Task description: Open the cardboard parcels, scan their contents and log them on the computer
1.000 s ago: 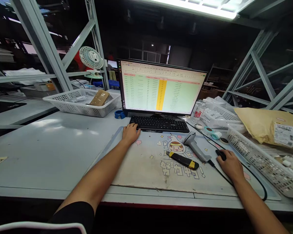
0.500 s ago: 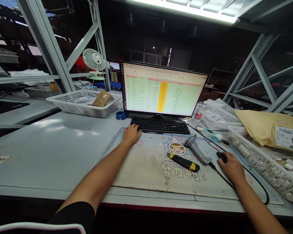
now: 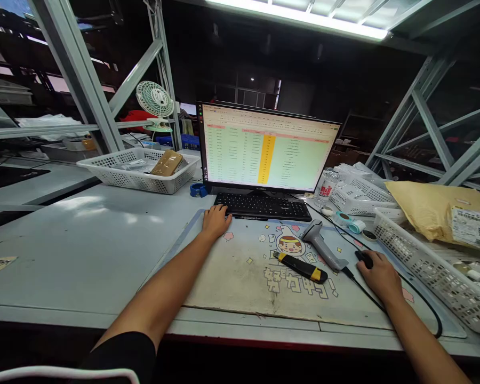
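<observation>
My left hand [image 3: 215,221] rests with its fingers stretched over the left end of the black keyboard [image 3: 264,207]. Over on the right, my right hand [image 3: 381,274] lies wrapped on a black computer mouse [image 3: 364,260]. Behind the keyboard stands a monitor [image 3: 240,154] showing a spreadsheet with a yellow column. Between my hands, a grey barcode scanner [image 3: 324,246] and a black and yellow utility knife [image 3: 302,268] lie on a printed desk mat [image 3: 232,282].
At the back left are a white basket [image 3: 144,181] with a brown packet [image 3: 167,162], a blue tape roll [image 3: 199,190] and a green fan [image 3: 155,100]. On the right, a white basket [image 3: 428,266] sits by a yellow mailer bag [image 3: 436,210]. A cable trails past the mouse.
The rows on the monitor's spreadsheet look different. Both hands stay in place, and the view has shifted only slightly.
</observation>
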The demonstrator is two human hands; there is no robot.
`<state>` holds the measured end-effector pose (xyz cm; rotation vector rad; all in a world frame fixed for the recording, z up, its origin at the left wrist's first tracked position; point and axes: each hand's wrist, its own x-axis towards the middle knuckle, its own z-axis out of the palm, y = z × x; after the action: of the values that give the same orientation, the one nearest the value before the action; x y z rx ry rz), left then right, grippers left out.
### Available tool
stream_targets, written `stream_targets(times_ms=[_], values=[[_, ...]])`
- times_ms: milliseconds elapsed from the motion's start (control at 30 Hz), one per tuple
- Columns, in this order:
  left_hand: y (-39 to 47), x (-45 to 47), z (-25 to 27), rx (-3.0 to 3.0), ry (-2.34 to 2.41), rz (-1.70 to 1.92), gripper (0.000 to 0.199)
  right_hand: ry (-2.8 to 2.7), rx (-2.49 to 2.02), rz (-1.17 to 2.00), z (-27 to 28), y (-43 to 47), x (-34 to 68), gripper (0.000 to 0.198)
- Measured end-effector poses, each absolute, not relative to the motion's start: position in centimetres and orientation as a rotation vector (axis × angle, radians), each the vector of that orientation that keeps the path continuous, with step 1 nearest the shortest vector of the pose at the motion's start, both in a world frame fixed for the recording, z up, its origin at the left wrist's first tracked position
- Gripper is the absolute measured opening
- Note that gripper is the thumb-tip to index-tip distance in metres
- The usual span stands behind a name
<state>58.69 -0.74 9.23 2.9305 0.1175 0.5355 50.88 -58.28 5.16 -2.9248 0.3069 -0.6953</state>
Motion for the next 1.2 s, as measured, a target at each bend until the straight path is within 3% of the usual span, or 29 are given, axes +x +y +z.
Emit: stream_targets(times_ms=[1200], values=[[-0.63, 58.71, 9.21, 2.92, 0.106, 0.541, 0.053, 0.274, -2.917, -0.737, 4.71, -58.76, 51.24, 0.047]])
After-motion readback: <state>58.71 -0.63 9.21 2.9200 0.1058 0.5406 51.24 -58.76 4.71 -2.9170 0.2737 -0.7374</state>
